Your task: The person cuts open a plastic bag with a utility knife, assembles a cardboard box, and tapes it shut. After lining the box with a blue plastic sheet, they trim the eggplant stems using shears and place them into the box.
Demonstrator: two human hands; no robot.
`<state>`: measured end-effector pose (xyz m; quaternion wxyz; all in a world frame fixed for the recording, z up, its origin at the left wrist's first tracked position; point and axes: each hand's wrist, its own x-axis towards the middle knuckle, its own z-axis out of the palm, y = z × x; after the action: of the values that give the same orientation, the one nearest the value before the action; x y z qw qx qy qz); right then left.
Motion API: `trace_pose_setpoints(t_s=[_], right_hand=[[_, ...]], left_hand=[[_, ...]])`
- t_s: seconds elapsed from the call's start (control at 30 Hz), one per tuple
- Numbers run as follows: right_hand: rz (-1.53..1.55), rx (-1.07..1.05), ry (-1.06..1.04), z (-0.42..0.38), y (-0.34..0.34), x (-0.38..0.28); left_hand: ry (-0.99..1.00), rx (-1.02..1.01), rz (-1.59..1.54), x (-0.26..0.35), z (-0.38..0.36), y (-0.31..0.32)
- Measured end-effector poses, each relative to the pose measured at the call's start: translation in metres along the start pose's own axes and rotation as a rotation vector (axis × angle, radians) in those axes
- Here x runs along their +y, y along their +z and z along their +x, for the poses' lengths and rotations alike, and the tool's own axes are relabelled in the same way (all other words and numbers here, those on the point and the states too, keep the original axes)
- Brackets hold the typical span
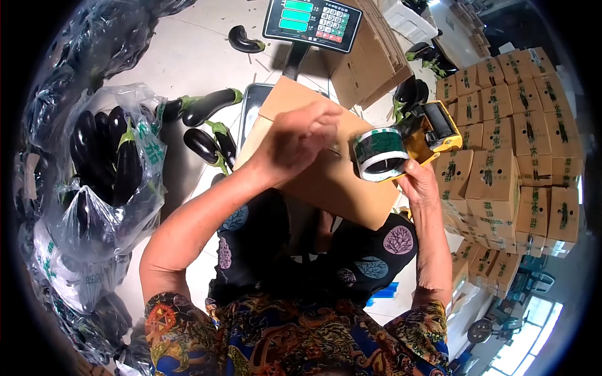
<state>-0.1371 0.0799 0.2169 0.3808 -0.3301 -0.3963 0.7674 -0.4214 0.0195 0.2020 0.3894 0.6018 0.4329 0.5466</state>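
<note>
A brown cardboard box [342, 182] lies across my lap, its top reaching toward the scale. Over the upper part of the box is my left hand [301, 138], slightly blurred, with its fingers loosely bent and apart and nothing visible in them. My right hand [419, 182] is closed around a yellow tape dispenser [446, 141] at the box's right side. The dispenser carries a roll of green tape [380, 154] with a white core, which sits over the edge of the box. Part of the right hand's grip is hidden behind the dispenser.
A digital scale [311, 22] stands ahead, behind the box. Several loose eggplants [210, 106] lie on the floor; a clear plastic bag [103, 169] at left holds more. Stacked printed cartons [495, 156] rise at right. Flattened cardboard [370, 56] leans beyond the scale.
</note>
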Motion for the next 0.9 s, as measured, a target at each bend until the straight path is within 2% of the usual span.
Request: trace_pose_setpoints(t_s=[0.07, 0.17, 0.27, 0.47, 0.77, 0.87, 0.9], right_hand=[[0.085, -0.041, -0.013, 0.001, -0.008, 0.003], [0.083, -0.047, -0.016, -0.001, -0.015, 0.004], [0.054, -0.055, -0.046, -0.002, -0.013, 0.003], [0.063, -0.015, 0.009, -0.005, -0.006, 0.001], [-0.004, 0.006, -0.017, -0.005, -0.007, 0.002], [-0.007, -0.007, -0.024, -0.005, -0.003, 0.001], [-0.024, -0.001, -0.014, -0.006, -0.003, 0.001]], left_hand=[[-0.381, -0.137, -0.393, 0.013, 0.001, 0.001], [-0.539, -0.207, -0.486, 0.020, 0.011, 0.004], [-0.593, -0.284, -0.463, 0.027, 0.015, 0.012], [-0.499, -0.160, -0.389, 0.019, 0.010, 0.024], [-0.596, -0.117, -0.482, 0.019, 0.013, 0.023], [-0.449, -0.175, -0.385, 0.007, 0.011, 0.022], [-0.350, -0.148, -0.208, 0.007, 0.011, 0.023]])
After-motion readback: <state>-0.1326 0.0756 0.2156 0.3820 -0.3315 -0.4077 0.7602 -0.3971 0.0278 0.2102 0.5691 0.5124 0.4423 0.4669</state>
